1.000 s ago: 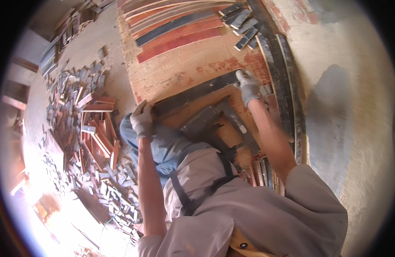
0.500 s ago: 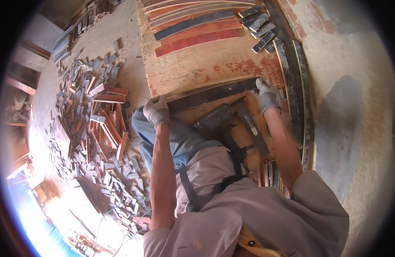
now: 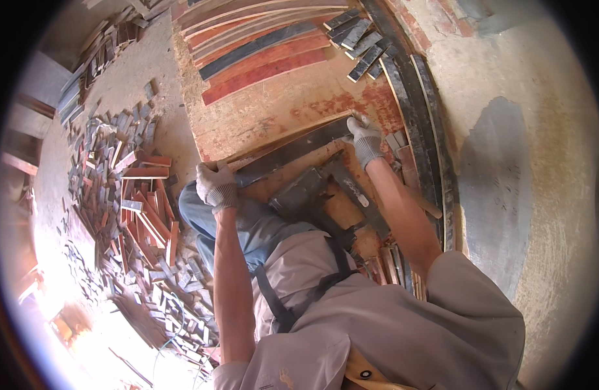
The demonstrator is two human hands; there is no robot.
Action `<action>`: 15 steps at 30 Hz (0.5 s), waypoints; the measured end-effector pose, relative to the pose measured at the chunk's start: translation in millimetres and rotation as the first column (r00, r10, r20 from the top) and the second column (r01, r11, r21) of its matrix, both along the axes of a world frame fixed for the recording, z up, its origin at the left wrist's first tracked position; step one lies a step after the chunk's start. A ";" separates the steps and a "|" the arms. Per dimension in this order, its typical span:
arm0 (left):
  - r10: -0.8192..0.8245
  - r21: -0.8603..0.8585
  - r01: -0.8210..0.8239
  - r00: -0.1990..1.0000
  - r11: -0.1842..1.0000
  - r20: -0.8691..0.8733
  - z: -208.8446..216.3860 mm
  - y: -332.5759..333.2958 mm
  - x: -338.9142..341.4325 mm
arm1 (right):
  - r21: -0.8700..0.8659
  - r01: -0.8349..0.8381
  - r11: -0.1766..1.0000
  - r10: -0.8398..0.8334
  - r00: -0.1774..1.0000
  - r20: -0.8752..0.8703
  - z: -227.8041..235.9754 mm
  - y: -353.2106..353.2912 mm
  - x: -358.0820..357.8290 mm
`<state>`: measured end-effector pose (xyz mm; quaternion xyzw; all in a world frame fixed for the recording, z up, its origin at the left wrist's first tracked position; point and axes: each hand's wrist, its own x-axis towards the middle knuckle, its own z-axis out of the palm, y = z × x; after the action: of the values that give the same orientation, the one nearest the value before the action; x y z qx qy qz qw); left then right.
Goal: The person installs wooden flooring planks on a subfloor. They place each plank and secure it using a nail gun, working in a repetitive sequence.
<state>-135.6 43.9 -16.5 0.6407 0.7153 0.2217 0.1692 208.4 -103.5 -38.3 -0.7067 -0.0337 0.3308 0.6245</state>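
A dark wooden strip (image 3: 293,148) with a pale edge spans the space between my two gloved hands, above the plywood board. My left hand (image 3: 216,185), in a grey knitted glove, is closed on its left end by my knee. At the strip's right end, my right hand (image 3: 364,138) grips it, thumb at the corner. Just nearer than the strip lies a black power tool, apparently a nail gun (image 3: 299,195). Its lower parts are partly hidden by my legs and clothing.
Red, brown and black strips (image 3: 267,77) lie in rows on the plywood (image 3: 247,133). Short black blocks (image 3: 364,49) sit at the far right, beside long dark boards (image 3: 424,123) along the wall. Scattered offcuts (image 3: 104,195) cover the floor at left, with reddish pieces (image 3: 150,218) heaped among them.
The whole view has shifted, so the scene sits further left. Both hands still hold the dark strip at its ends, at much the same place over the board.
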 end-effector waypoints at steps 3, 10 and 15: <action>0.070 0.015 -0.074 0.984 0.997 0.166 -5.7 0.8 -2.3 | 0.073 0.004 0.997 -0.005 1.000 0.002 -5.3 3.9 -1.6; 0.239 -0.305 -0.037 0.714 0.952 0.659 -21.1 14.3 -22.5 | -0.010 -0.062 0.998 0.061 0.997 -0.042 6.6 -10.7 17.6; 0.190 -0.236 -0.044 0.743 0.971 0.642 -29.6 12.0 -23.8 | -0.051 0.010 0.999 -0.013 0.998 -0.063 11.7 -6.1 17.1</action>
<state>-159.4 55.9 -46.1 0.4537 0.6673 0.3688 0.4614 225.5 -109.6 -26.6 -0.7119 -0.0014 0.3501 0.6089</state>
